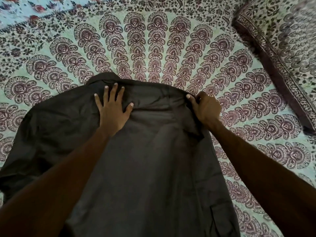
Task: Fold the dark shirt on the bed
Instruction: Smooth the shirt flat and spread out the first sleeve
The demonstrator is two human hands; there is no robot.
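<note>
The dark shirt (145, 168) lies back-up on the bed (153, 48), collar end away from me, with its left sleeve spread out to the left. My left hand (113, 108) presses flat on the shirt just below the collar, fingers apart. My right hand (204, 110) pinches the shirt's right shoulder edge, where the fabric is folded inward over the body. The right sleeve is hidden under that fold.
The bed carries a pale green sheet with maroon paisley arcs. A pillow (282, 48) in a matching print lies at the far right. A floral cloth (34, 7) shows at the far left corner.
</note>
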